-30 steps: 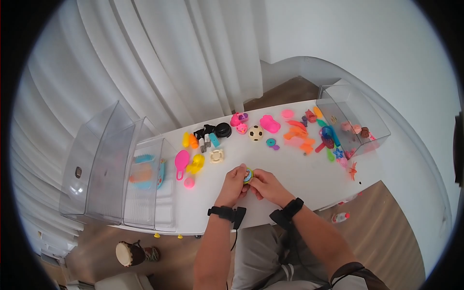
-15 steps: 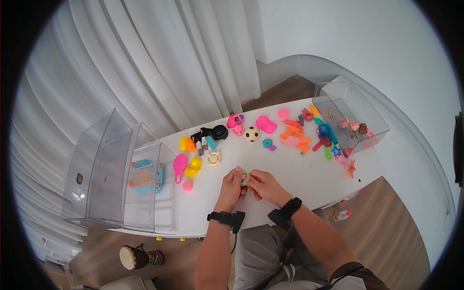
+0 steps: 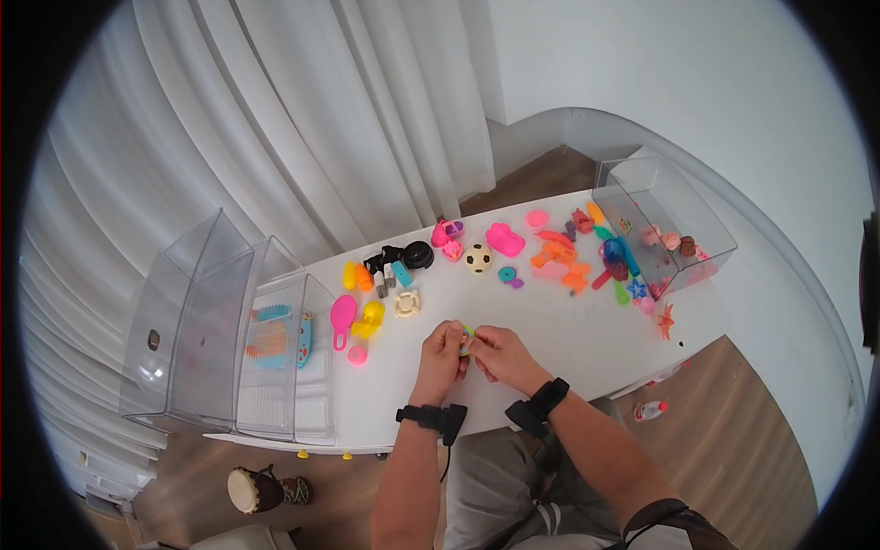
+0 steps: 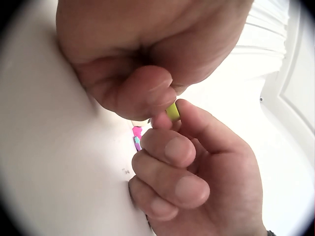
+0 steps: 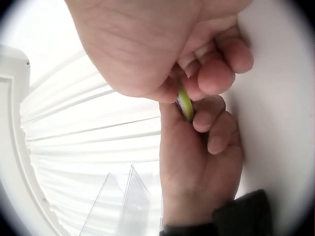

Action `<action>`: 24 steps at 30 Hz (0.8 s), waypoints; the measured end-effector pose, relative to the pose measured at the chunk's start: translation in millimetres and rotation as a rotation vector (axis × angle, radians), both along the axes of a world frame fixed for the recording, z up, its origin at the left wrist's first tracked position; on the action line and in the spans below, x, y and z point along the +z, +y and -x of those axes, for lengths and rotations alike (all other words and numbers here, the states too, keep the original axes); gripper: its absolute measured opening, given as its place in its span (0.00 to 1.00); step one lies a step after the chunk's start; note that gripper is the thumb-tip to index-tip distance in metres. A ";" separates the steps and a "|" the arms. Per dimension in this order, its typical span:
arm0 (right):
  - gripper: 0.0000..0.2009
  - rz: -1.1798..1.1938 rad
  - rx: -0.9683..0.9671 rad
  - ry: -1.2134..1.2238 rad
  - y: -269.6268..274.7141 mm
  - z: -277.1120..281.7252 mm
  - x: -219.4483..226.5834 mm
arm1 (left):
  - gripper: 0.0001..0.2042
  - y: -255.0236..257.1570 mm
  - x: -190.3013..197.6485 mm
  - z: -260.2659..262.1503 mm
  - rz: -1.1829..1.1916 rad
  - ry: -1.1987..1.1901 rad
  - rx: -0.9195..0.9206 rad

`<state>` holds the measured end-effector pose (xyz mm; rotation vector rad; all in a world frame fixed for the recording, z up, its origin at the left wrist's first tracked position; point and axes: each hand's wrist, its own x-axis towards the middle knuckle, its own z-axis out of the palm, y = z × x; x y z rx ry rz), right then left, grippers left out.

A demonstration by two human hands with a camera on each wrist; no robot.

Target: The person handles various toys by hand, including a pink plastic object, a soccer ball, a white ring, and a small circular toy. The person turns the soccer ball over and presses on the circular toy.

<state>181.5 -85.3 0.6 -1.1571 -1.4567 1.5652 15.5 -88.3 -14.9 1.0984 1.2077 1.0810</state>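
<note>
A small round disc (image 3: 467,339) with a yellow-green rim and a picture on its face is held over the near part of the table. My left hand (image 3: 442,356) pinches its left side between thumb and fingers. From the other side my right hand (image 3: 506,356) grips it too, the thumb lying over the face. Only a sliver of the green rim (image 4: 173,111) shows in the left wrist view. In the right wrist view the disc (image 5: 185,104) appears nearly edge-on between both hands' fingertips, mostly hidden by them.
Beyond the hands lie a toy soccer ball (image 3: 478,258), a cream ring-shaped toy (image 3: 407,304), a yellow duck (image 3: 368,320) and a pink paddle-shaped toy (image 3: 344,316). Orange pieces (image 3: 561,263) lie to the right. Clear bins stand at left (image 3: 197,367) and right (image 3: 706,215).
Both hands stay together on the disc in nearly the same place. The disc has turned a little, and less of its face shows between the fingers. The head view has shifted slightly.
</note>
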 end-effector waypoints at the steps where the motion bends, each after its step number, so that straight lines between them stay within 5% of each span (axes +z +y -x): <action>1: 0.17 0.011 -0.006 0.005 -0.6 0.3 -0.4 | 0.19 -0.4 1.0 -0.8 -0.002 -0.001 0.001; 24: 0.19 0.012 -0.031 -0.019 0.4 2.7 -1.1 | 0.12 -2.7 1.8 -3.4 0.022 -0.048 -0.003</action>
